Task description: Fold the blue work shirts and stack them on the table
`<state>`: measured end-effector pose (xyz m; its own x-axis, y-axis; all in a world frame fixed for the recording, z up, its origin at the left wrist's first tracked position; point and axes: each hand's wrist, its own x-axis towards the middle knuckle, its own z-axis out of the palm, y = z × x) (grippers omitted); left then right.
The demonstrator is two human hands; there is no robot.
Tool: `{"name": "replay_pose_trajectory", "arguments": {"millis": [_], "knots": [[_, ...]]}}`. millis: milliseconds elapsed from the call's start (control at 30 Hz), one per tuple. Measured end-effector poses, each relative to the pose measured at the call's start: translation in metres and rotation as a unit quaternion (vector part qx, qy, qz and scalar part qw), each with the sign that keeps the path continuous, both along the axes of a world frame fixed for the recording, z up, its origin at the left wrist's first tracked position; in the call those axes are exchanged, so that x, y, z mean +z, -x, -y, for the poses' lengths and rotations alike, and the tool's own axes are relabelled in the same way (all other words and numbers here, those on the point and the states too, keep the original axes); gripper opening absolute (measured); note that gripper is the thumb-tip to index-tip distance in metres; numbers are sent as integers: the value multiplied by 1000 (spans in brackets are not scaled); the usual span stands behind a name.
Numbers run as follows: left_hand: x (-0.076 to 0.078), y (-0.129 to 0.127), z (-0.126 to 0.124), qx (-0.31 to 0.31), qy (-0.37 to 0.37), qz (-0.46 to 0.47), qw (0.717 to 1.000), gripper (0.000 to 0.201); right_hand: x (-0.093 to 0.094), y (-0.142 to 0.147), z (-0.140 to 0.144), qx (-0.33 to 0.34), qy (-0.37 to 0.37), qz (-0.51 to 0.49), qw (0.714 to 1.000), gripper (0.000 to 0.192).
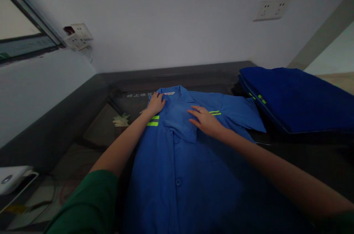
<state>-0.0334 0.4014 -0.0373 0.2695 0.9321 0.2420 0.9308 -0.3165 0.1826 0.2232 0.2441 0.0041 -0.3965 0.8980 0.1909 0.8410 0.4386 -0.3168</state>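
Observation:
A blue work shirt (177, 167) with a collar, front buttons and yellow-green stripes lies front up on the dark table. My left hand (156, 103) rests on the shirt beside the collar, above the left stripes, its fingers laid on the cloth. Over the chest, my right hand (204, 119) has its fingers spread, close to or touching the fabric near the right stripe. Between the hands a loose flap of cloth folds down over the button line. The short sleeve on the right is stretched outward; the left sleeve does not show.
Folded darker blue garments (298, 97) are stacked on the right of the table (177, 73). A white device (13, 179) and cables sit at the lower left. Wall sockets (272, 9) are on the back wall, with more sockets (79, 37) in the left corner.

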Motion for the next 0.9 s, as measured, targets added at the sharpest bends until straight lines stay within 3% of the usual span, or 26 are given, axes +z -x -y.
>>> {"name": "replay_pose_trajectory", "arguments": {"millis": [133, 367, 433, 533, 633, 733, 800, 900], "knots": [[-10, 0, -3, 18, 26, -15, 999, 52, -21, 3, -1, 44, 29, 66, 996, 53], [-2, 13, -17, 42, 75, -49, 995, 56, -36, -5, 3, 36, -6, 83, 996, 52], [2, 15, -18, 81, 49, -34, 995, 57, -34, -5, 1, 38, 1, 79, 996, 52], [14, 15, -10, 128, -59, -3, 990, 56, -22, 0, 3, 31, -2, 42, 999, 49], [30, 15, 11, 57, -122, 26, 991, 48, -4, 19, 15, 56, -38, -31, 997, 39], [39, 16, 46, -102, -72, 37, 991, 41, 7, 47, 28, 125, -50, -42, 990, 32], [35, 18, 71, -171, -10, 22, 985, 42, 8, 65, 32, 144, -48, -4, 988, 32], [19, 21, 100, -155, 54, -16, 986, 48, 2, 84, 29, 123, -34, 42, 991, 36]]}}
